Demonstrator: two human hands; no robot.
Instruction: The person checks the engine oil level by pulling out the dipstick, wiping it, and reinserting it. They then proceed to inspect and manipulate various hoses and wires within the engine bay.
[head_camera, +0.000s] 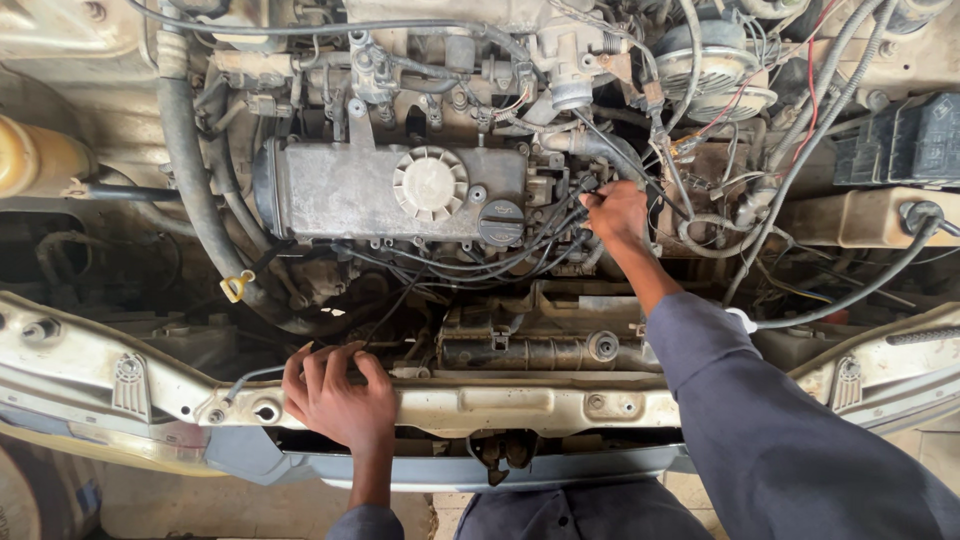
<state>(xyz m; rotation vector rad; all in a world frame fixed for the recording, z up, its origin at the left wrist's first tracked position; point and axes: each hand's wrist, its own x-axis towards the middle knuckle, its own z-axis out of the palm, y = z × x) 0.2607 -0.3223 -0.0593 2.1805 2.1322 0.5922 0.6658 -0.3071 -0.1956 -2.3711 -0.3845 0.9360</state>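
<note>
I look down into an open car engine bay. My left hand (335, 395) rests palm down on the pale front crossmember (520, 408), fingers spread over its upper edge, holding nothing. My right hand (615, 213), in a dark blue sleeve, reaches in beside the right end of the grey valve cover (340, 190). Its fingers are closed around a bundle of black ignition leads (560, 200) where they meet the engine. The black oil filler cap (500, 222) and a round white ribbed cover (430, 184) sit just left of that hand.
A thick black radiator hose (190, 170) curves down the left side. A yellow dipstick loop (237, 286) sits below it. Loose wires and hoses (800, 140) crowd the right, near a black fuse box (905, 140) and a beige tank (850, 215).
</note>
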